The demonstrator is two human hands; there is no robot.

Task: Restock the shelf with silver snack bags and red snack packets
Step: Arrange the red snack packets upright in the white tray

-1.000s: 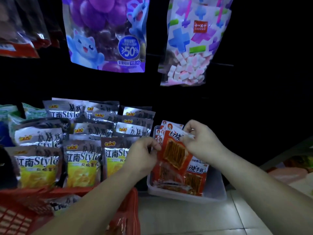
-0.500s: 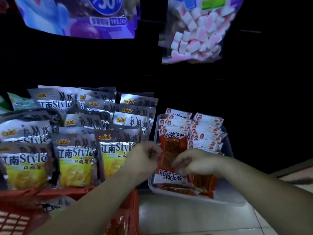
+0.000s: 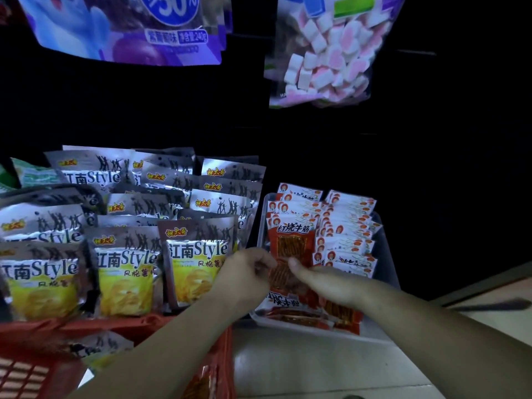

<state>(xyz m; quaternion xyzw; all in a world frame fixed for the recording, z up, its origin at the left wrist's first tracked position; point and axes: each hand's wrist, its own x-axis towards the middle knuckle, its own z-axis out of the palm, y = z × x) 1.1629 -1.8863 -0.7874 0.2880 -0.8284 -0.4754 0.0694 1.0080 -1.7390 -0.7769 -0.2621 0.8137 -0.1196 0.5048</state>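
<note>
Both forearms reach forward. The left hand (image 3: pixel 248 272) and right hand (image 3: pixel 326 281) pinch an upright red snack packet (image 3: pixel 291 243) near the tray's (image 3: pixel 387 256) front-left corner.

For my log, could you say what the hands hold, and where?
The left hand and right hand pinch the front red packet at its lower half.

Snack bags (image 3: pixel 129 226) stand in overlapping rows at L. Tray (image 3: pixel 387 283) sits just R of them, w/ snack packets (image 3: pixel 345 226) in 2 columns inside. Basket (image 3: pixel 34 378) lies in front of bags. Gummy pouch (image 3: pixel 129 30) hangs above bags, marshmallow pouch (image 3: pixel 325 59) above tray.
</note>
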